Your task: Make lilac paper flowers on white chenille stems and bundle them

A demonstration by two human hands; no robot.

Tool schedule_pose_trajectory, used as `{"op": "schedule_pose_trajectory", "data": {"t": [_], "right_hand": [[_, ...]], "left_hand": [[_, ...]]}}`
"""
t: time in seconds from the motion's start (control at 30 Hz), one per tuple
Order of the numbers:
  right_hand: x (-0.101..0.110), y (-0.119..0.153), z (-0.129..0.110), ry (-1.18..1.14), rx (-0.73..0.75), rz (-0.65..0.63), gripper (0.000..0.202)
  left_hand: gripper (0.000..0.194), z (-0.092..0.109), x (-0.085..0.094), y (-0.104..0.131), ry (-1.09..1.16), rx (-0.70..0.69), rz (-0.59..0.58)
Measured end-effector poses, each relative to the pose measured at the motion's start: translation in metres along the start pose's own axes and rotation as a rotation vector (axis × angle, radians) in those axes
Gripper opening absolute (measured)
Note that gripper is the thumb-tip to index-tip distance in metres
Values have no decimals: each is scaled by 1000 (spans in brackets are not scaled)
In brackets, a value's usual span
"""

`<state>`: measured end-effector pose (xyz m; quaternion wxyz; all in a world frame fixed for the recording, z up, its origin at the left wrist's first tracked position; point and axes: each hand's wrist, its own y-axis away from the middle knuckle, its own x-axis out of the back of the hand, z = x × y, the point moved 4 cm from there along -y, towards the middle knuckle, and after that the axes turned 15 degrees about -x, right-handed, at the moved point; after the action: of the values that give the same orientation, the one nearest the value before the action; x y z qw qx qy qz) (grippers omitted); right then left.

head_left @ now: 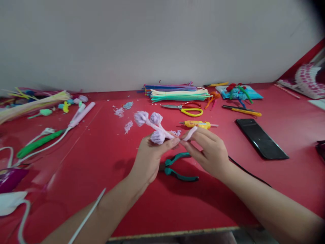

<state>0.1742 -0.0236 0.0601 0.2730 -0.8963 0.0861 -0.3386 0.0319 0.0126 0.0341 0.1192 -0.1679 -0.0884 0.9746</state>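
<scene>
A lilac pipe-cleaner flower sprig with three fluffy balls at its tips is pinched near the stem by my left hand. Just to the right, the fingers of my right hand close on a pale lilac pipe cleaner that runs to the sprig's stem; one end sticks up past the fingers. My two hands nearly meet at the stem. Below them lie pliers with teal handles, their jaws partly hidden behind my left hand. A yellow glue gun rests just behind my right hand.
Behind lie yellow-and-red-handled scissors and bundled pipe cleaners. To the right is a black phone. On the left are a pink corded tool, a green pipe-cleaner piece and more pipe cleaners. Lilac fluff scraps dot the red table.
</scene>
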Motion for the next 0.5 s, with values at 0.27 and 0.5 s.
{"op": "schedule_pose_trajectory", "data": {"t": [0.27,0.5], "right_hand": [[-15,-1,24,-730,-747,-397,19],[-32,8,24,-1215,-1058,-608,15]], "left_hand": [[5,3,2,-4,-181,-145,-109],[15,19,-5,-5,-342,-333,-209]]}}
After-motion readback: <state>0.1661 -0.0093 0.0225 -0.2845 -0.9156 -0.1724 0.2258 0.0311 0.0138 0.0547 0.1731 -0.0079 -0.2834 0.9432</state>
